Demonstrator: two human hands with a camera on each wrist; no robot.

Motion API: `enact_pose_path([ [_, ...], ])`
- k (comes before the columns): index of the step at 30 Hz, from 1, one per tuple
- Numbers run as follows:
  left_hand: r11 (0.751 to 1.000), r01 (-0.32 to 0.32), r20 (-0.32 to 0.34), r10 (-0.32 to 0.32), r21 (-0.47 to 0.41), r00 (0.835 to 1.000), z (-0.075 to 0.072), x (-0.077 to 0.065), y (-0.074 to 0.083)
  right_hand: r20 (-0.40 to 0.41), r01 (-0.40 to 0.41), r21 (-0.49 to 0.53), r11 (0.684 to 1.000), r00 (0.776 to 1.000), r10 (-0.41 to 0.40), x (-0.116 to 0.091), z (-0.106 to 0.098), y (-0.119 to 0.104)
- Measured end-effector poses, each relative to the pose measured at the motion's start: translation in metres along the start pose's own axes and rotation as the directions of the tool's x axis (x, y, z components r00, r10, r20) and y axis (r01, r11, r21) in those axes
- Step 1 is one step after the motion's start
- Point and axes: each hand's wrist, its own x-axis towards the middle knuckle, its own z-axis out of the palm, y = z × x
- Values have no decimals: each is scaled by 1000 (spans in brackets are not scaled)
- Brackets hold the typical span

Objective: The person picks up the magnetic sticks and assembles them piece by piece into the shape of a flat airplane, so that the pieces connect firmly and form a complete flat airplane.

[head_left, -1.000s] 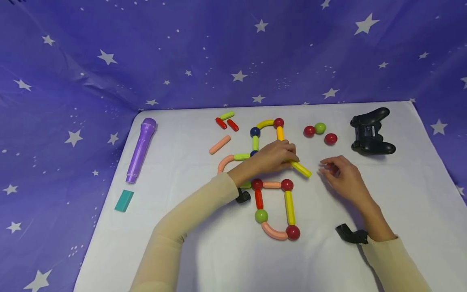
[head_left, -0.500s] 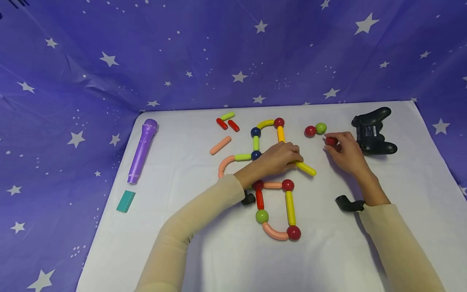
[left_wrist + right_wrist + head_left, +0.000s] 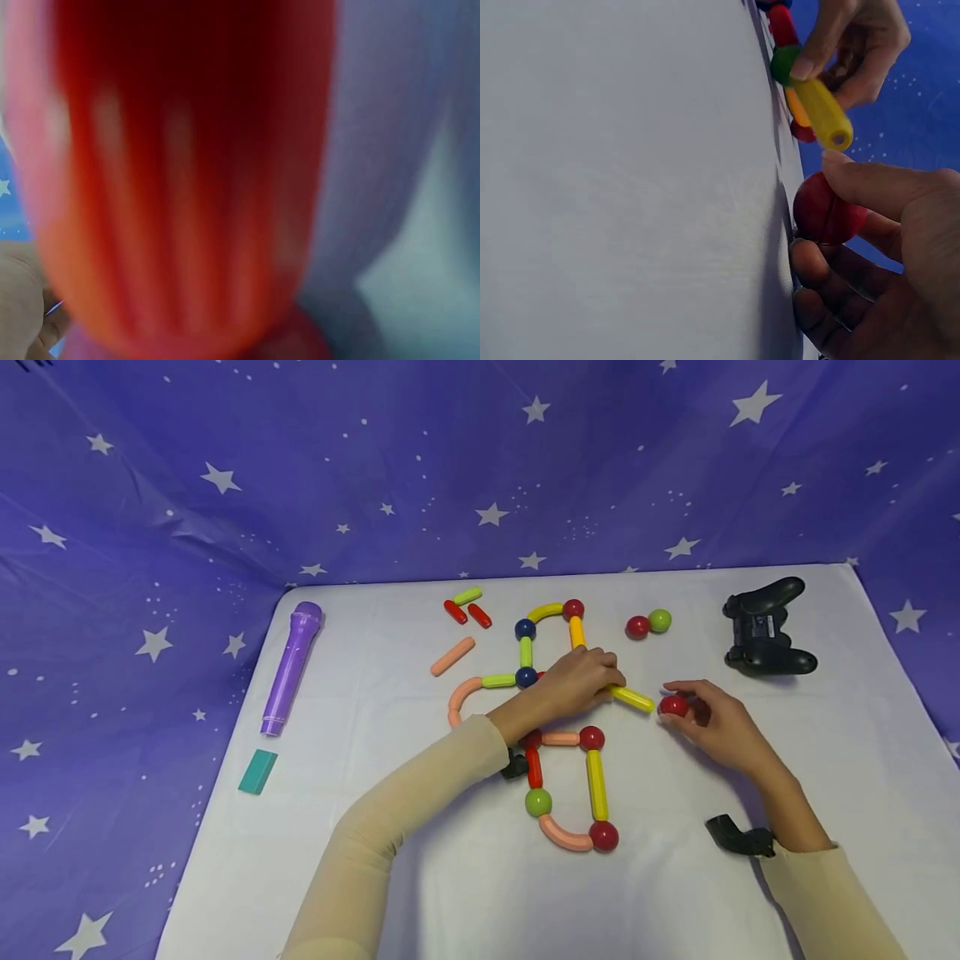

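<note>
My left hand [image 3: 577, 683] pinches a straight yellow rod [image 3: 634, 698] over the joined figure of rods and balls. In the right wrist view, the rod's near end lies by a green ball [image 3: 783, 66], under the left thumb. Its free end points at a red ball [image 3: 673, 705], which my right hand [image 3: 720, 727] holds between thumb and fingers, with a small gap between rod and ball. A blurred red rod [image 3: 187, 195] fills most of the left wrist view. The left hand and forearm hide the middle of the figure.
Near the back lie a red ball [image 3: 637, 627] with a green ball [image 3: 660, 620], a black game controller [image 3: 759, 628], short red rods [image 3: 479, 615] and a pink rod [image 3: 452, 657]. A purple microphone [image 3: 291, 668] and teal block [image 3: 258, 772] lie left on the white table [image 3: 337, 827].
My right hand reached back, took the single red ball and brought it forward to the yellow rod's free end. The left hand shifted slightly right, and the rod swung closer to level.
</note>
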Motion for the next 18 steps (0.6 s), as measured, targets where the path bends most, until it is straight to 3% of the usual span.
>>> enact_pose_path([
  [6, 1000, 12, 2, -12, 24, 1000, 2, 0, 1, 2, 48, 44, 998, 999, -48, -9, 5, -7],
  [13, 998, 21, -10, -20, 55, 1000, 4, 0, 3, -3, 87, 27, 996, 996, -87, -7, 10, -9],
  [18, 999, 32, -16, -32, 7, 999, 0, -5, 1, -9, 75, 27, 997, 997, -75, -6, 11, -5],
])
